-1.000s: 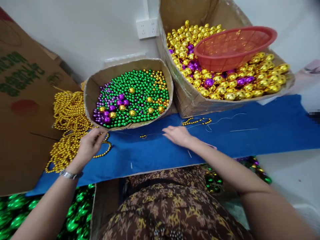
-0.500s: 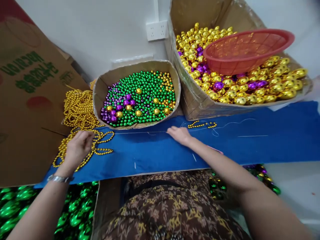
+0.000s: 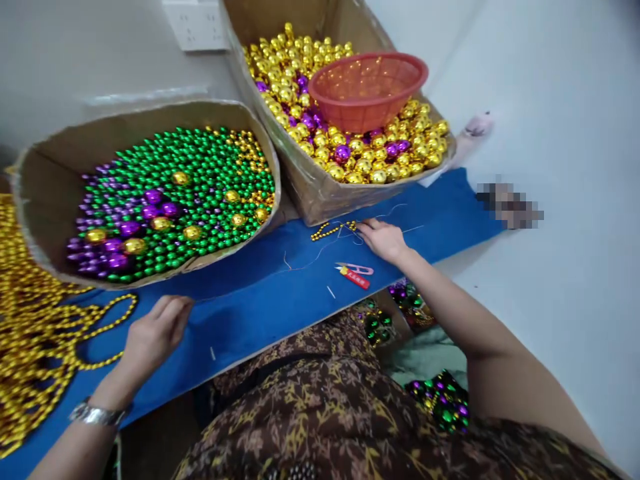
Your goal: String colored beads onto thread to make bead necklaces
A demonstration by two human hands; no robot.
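Note:
My left hand (image 3: 155, 333) rests on the blue cloth (image 3: 260, 300) with its fingers curled, pinching the end of a thin thread that runs right across the cloth. My right hand (image 3: 383, 238) lies farther right, fingers closed on the thread beside a short strand of small gold beads (image 3: 333, 230). A red thread snipper (image 3: 354, 273) lies on the cloth just below my right hand. Strung gold bead strands (image 3: 35, 327) are heaped at the left.
A cardboard box of small green, purple and gold beads (image 3: 170, 193) stands behind the cloth. Behind it to the right, a box of larger gold and purple balls (image 3: 350, 153) holds a red plastic basket (image 3: 367, 90). Bags of beads (image 3: 440, 400) lie on the floor.
The view has swung right and closer. My right hand moved right along the thread to the short gold strand. My left hand left the gold bead heap and now holds the thread end.

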